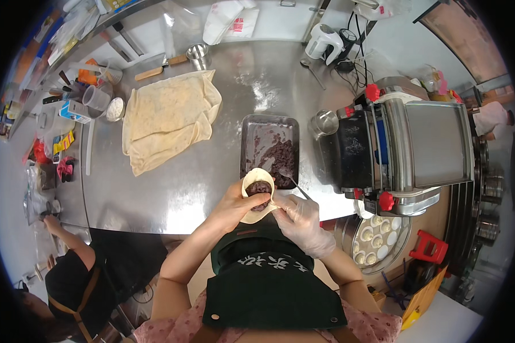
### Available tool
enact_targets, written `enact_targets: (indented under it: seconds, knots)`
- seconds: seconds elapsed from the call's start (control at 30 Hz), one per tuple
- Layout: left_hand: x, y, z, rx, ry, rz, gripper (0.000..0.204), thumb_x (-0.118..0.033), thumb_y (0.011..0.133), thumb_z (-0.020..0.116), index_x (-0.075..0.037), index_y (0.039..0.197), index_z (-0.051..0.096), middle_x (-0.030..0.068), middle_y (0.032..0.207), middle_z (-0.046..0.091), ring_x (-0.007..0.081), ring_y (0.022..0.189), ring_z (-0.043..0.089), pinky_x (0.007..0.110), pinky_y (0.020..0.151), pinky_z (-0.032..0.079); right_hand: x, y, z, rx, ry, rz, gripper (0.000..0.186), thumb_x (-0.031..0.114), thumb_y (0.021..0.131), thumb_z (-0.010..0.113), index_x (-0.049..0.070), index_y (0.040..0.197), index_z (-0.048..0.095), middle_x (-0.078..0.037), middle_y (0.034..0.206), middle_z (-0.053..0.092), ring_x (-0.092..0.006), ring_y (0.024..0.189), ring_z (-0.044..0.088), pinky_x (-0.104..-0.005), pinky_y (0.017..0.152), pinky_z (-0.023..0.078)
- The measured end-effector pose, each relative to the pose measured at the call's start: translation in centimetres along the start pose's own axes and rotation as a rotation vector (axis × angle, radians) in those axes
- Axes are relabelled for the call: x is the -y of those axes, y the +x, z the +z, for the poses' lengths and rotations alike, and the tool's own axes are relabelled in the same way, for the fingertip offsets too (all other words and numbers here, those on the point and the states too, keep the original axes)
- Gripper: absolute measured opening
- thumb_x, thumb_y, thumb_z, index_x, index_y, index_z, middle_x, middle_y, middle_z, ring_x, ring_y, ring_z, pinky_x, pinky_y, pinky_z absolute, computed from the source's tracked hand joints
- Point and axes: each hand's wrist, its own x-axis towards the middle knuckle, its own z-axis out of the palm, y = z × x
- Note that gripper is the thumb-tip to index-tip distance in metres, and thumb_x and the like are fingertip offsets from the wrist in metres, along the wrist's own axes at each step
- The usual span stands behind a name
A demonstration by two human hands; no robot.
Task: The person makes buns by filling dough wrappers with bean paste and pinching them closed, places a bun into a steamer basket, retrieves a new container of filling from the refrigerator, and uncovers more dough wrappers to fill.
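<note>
the dough (254, 216) is being cupped in the curled left hand (232, 207), while its right edge is being pinched by the gloved right hand (304, 227). it is being held mouth up over the worktop (183, 197) by the tray (265, 127), long axis running near to far, pale and oval around dark filling (258, 187).

Left of the tray (262, 124) is free; roller machine (403, 146) blocks right.
</note>
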Motion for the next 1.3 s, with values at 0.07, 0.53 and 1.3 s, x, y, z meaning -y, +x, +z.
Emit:
enact_targets:
  seconds: [0.07, 0.53, 1.3]
  knots:
    - [0.4, -0.1, -0.2, -0.021, 0.063, -0.033, 0.033, -0.008, 0.087, 0.069, 0.000, 0.118, 0.060, 0.0043, 0.103, 0.064, 0.0113, 0.093, 0.060, 0.027, 0.082, 0.050, 0.1, -0.3, 0.2, -0.012, 0.035, -0.013, 0.039, 0.004, 0.079, 0.073, 0.007, 0.116, 0.063, -0.010, 0.077, 0.067, -0.0231, 0.061, 0.066, -0.0329, 0.055, 0.053]
    - [-0.8, -0.1, -0.3, 0.055, 0.140, 0.007, 0.030, -0.009, 0.089, 0.066, -0.003, 0.118, 0.060, 0.0038, 0.103, 0.064, 0.0111, 0.094, 0.060, 0.026, 0.084, 0.049, 0.5, -0.1, 0.6, -0.015, 0.058, 0.061, 0.035, 0.001, 0.081, 0.070, 0.004, 0.115, 0.063, -0.011, 0.076, 0.068, -0.0228, 0.062, 0.067, -0.0311, 0.055, 0.051]
    - [-2.8, -0.5, -0.6, 0.228, 0.698, 0.265, 0.045, -0.010, 0.093, 0.062, -0.001, 0.135, 0.049, 0.0076, 0.114, 0.063, 0.0146, 0.105, 0.058, 0.027, 0.092, 0.046, 0.7, 0.4, -0.1, -0.010, 0.091, 0.043, 0.041, -0.003, 0.076, 0.071, 0.005, 0.116, 0.062, -0.013, 0.079, 0.067, -0.0229, 0.061, 0.066, -0.0321, 0.053, 0.051]
